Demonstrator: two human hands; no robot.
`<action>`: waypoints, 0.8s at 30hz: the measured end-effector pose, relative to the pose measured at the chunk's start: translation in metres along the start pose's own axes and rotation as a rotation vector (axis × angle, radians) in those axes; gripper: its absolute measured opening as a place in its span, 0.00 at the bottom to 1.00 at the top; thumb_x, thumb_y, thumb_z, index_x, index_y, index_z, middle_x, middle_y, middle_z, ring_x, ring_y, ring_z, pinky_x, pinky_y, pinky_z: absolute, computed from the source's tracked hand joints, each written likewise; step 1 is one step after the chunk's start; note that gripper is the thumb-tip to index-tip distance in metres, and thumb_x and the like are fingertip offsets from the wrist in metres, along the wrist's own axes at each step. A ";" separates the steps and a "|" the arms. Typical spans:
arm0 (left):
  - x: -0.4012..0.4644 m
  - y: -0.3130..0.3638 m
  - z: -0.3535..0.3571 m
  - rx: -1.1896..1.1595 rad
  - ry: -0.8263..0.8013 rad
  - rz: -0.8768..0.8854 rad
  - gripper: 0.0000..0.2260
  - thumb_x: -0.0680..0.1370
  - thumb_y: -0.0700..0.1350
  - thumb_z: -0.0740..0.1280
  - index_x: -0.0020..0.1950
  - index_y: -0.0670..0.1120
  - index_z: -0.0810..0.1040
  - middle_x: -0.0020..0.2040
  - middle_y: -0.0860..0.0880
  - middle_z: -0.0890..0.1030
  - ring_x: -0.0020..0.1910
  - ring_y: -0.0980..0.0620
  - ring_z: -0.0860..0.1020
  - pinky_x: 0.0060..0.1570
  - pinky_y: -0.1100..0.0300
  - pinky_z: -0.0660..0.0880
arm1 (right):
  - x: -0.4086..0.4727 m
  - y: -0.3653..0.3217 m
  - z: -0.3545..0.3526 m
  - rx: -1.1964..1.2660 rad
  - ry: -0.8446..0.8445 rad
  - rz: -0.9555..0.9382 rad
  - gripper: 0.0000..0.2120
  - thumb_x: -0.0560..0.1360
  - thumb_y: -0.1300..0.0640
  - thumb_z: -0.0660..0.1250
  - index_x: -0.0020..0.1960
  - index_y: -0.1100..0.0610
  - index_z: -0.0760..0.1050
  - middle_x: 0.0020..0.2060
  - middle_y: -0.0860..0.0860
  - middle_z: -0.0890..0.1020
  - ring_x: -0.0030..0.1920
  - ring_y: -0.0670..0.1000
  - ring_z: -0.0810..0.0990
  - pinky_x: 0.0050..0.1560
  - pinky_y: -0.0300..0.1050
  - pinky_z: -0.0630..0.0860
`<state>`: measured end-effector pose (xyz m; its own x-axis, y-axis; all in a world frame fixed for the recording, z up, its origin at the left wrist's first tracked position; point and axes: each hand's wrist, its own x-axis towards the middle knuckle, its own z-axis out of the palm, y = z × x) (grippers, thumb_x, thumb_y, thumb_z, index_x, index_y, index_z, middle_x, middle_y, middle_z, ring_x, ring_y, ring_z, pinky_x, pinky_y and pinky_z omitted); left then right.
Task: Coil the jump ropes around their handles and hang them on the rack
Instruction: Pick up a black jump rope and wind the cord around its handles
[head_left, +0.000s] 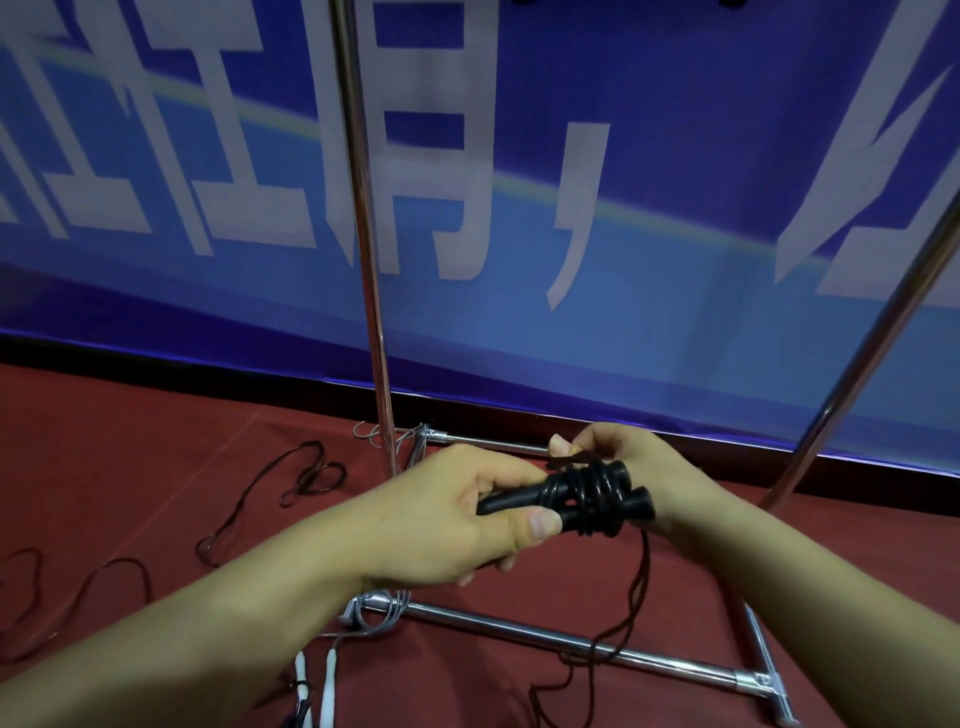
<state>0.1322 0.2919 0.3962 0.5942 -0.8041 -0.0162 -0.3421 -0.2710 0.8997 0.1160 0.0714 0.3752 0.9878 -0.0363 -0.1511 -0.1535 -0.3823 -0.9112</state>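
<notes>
Two black jump-rope handles (566, 499) lie side by side in my left hand (447, 525), which grips them with the thumb on top. Several turns of dark rope (592, 493) are wound round their right ends. My right hand (628, 467) sits behind the handles and pinches the rope near the coil. The loose rest of that rope (641, 587) hangs down to the floor. The chrome rack's (363, 234) upright pole stands just behind my hands; its top bar is out of view.
Another dark rope (270, 499) lies looped on the red carpet at left. White handles (330, 686) with a grey cord (379, 608) lie by the rack's base bar (571, 642). A second slanted pole (872, 338) rises at right. A blue banner (623, 260) covers the wall.
</notes>
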 end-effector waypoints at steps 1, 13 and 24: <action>0.000 0.001 0.000 -0.011 0.009 0.017 0.10 0.82 0.47 0.67 0.58 0.42 0.80 0.34 0.48 0.77 0.26 0.54 0.72 0.28 0.65 0.70 | 0.000 -0.002 0.001 0.019 -0.009 -0.019 0.09 0.79 0.53 0.68 0.42 0.57 0.76 0.34 0.47 0.81 0.34 0.44 0.78 0.40 0.38 0.74; 0.005 -0.023 -0.013 0.018 0.439 -0.032 0.07 0.82 0.50 0.66 0.48 0.49 0.79 0.33 0.51 0.79 0.27 0.52 0.76 0.33 0.54 0.74 | 0.002 -0.013 0.029 -0.220 0.053 -0.040 0.19 0.81 0.44 0.62 0.40 0.58 0.75 0.27 0.49 0.79 0.20 0.42 0.71 0.23 0.32 0.65; 0.008 -0.033 -0.017 0.119 0.546 -0.085 0.06 0.81 0.51 0.67 0.45 0.53 0.79 0.32 0.54 0.79 0.30 0.52 0.80 0.40 0.46 0.81 | 0.000 -0.024 0.038 -0.281 0.052 -0.051 0.20 0.82 0.46 0.60 0.36 0.57 0.73 0.25 0.48 0.79 0.22 0.45 0.72 0.28 0.40 0.68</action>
<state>0.1607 0.3029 0.3735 0.9030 -0.3947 0.1697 -0.3371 -0.4060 0.8494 0.1183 0.1162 0.3827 0.9951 -0.0549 -0.0818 -0.0981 -0.6254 -0.7741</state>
